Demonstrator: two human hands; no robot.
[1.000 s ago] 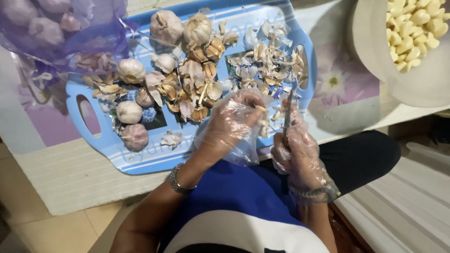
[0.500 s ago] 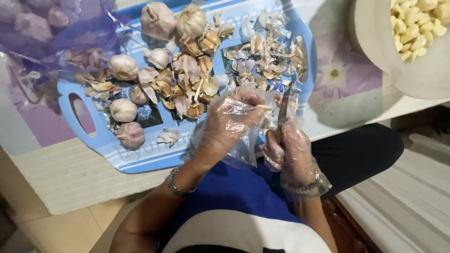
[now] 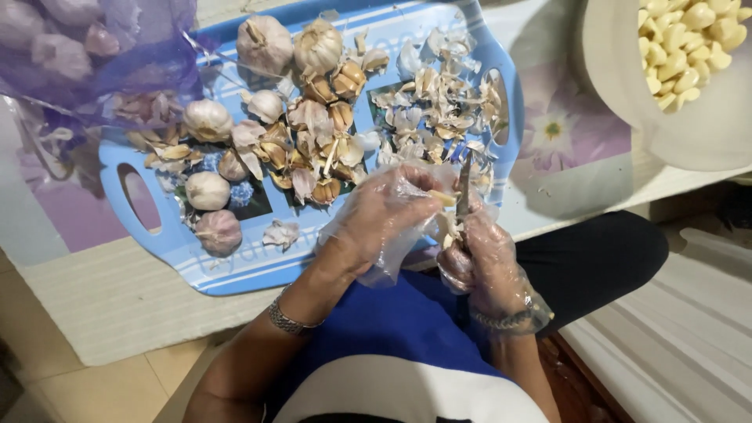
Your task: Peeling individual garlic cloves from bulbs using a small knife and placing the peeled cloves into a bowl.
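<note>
Both hands wear clear plastic gloves and work above the near edge of the blue tray (image 3: pixel 235 270). The left hand (image 3: pixel 384 215) has its fingers curled closed around a garlic clove (image 3: pixel 443 199), held at the fingertips. The right hand (image 3: pixel 487 262) grips a small knife (image 3: pixel 463 192) in a closed fist, blade upright, touching the clove. Whole garlic bulbs (image 3: pixel 207 190) occupy the tray's left half; loose skins (image 3: pixel 439 110) cover its right half up to the handle slot. A purple mesh bag (image 3: pixel 94 55) overlaps the tray's far left corner. A white bowl of peeled cloves (image 3: pixel 681 55) sits well apart at the far right. Open tabletop remains between tray and bowl.
</note>
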